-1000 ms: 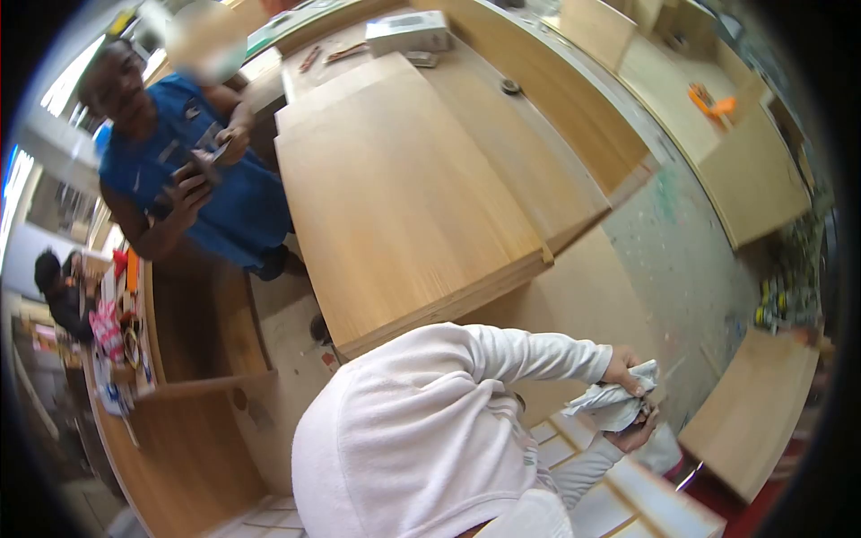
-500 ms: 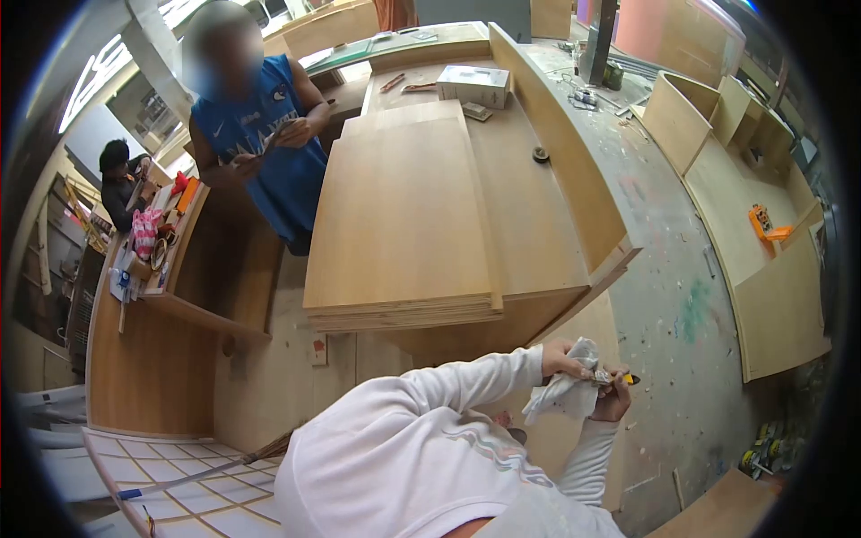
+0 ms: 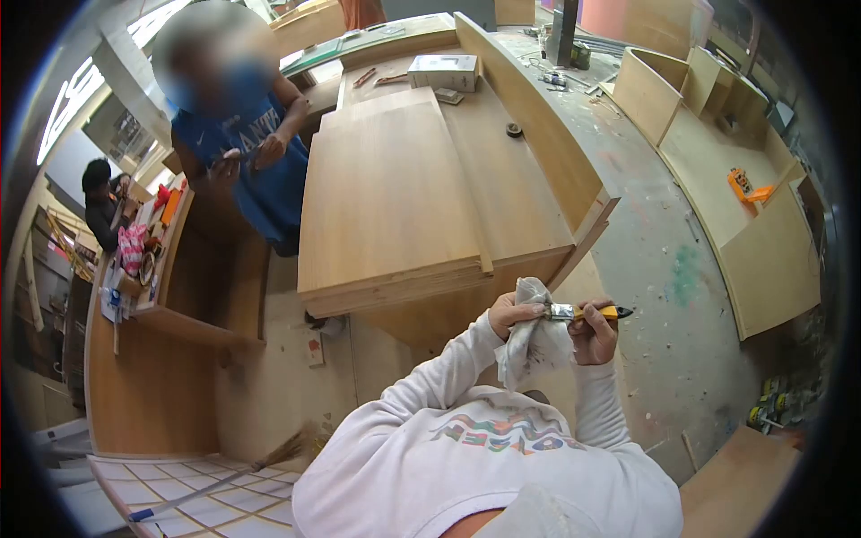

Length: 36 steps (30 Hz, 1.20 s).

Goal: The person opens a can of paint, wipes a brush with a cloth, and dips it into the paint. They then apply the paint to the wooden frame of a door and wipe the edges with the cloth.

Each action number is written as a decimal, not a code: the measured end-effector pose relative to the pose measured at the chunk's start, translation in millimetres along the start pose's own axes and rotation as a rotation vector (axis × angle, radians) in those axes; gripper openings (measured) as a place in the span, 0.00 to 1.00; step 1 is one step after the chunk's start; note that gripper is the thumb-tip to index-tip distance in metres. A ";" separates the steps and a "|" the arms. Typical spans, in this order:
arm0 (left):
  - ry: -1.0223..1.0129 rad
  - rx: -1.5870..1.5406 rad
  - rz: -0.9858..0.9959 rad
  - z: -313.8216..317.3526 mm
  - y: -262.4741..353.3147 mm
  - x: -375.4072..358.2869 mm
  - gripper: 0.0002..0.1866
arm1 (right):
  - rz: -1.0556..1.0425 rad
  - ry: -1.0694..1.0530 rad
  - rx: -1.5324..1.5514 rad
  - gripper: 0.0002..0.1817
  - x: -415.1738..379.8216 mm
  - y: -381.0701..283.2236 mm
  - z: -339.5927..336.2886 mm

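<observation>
My left hand (image 3: 513, 314) is closed on a white rag (image 3: 531, 351), pinching it around the bristle end of a paintbrush (image 3: 562, 311). Dark smudges mark the cloth where it hangs down. The brush has a silver metal ferrule and a yellow handle with a black tip, pointing right. Around that handle the fingers of my right hand (image 3: 594, 336) are closed. The bristles are hidden in the rag. Both hands are just off the near right corner of a wooden counter, above the floor.
Stacked wooden panels (image 3: 386, 197) lie on the counter, with a white box (image 3: 443, 72) and a tape roll (image 3: 513, 130) beyond. A person in a blue jersey (image 3: 260, 179) stands at left; another sits further back. A broom (image 3: 287, 448) lies lower left. Curved wooden units (image 3: 717, 206) stand at right.
My hands have come in closer to my body, and more of the brush's ferrule and handle shows. My view has turned slightly. The person in blue has lowered their hands a little.
</observation>
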<state>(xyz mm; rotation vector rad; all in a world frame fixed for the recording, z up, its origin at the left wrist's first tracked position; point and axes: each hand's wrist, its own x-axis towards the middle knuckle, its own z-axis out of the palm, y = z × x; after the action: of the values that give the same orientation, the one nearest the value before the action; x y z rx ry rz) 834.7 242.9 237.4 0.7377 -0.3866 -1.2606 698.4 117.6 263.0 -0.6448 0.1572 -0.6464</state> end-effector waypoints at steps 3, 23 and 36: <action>-0.003 -0.063 0.031 -11.0 1.3 -17.4 0.13 | 0.073 -0.068 0.002 0.05 -3.2 8.8 16.4; 0.486 -0.367 0.716 -36.5 16.8 -154.7 0.12 | -0.090 -0.924 -0.649 0.11 22.2 112.3 108.5; 1.042 -0.122 0.714 -19.6 -65.8 -176.4 0.10 | 0.217 -1.518 -0.637 0.11 40.5 138.3 94.5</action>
<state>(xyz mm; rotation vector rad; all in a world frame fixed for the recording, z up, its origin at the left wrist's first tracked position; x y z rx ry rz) 750.0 408.1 200.6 0.9337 0.2794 -0.1355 832.3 225.9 257.0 -1.5467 -1.0073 0.2491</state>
